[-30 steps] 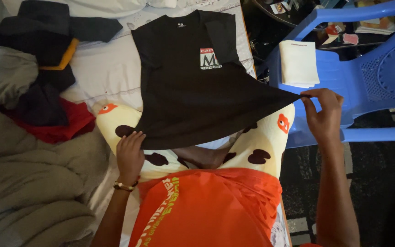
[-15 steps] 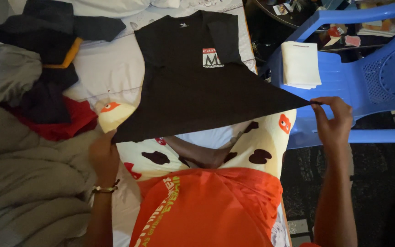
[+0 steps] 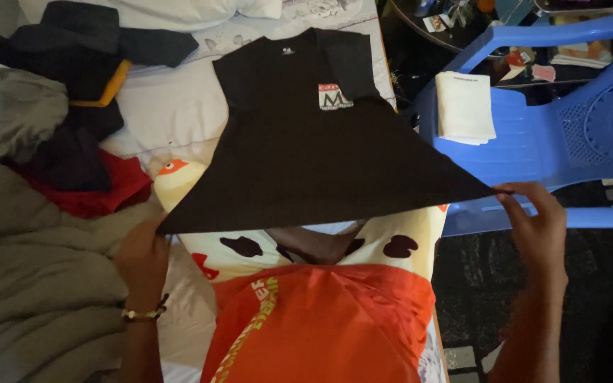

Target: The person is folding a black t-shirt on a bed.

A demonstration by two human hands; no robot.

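— Starting from the left edge, what lies there?

— A grey blanket (image 3: 30, 298) fills the lower left corner, and above it sits a heap of clothes (image 3: 58, 120) in grey, dark, red and yellow on the white sheet (image 3: 172, 106).

— And the person's left hand?

— The left hand (image 3: 140, 259), with a beaded bracelet (image 3: 143, 313) at the wrist, is closed on the left corner of the hem of a black T-shirt (image 3: 306, 149). The fingers are curled under the cloth, so only the back of the hand shows.

— Where is the shirt itself?

— It is spread in the middle of the view, its collar towards the pillow (image 3: 150, 10) at the top, its hem stretched taut between the two hands. A small light patch (image 3: 335, 97) sits on its chest. The hem hangs above a cream cloth with dark spots (image 3: 321, 245), and nearer the camera lies an orange garment (image 3: 328, 319).

— What about the right side?

— The right hand (image 3: 537, 227) pinches the right corner of the hem between thumb and fingertips, just in front of a blue plastic chair (image 3: 555, 135). A folded white cloth (image 3: 465, 106) rests on the chair's seat, well apart from the hand.
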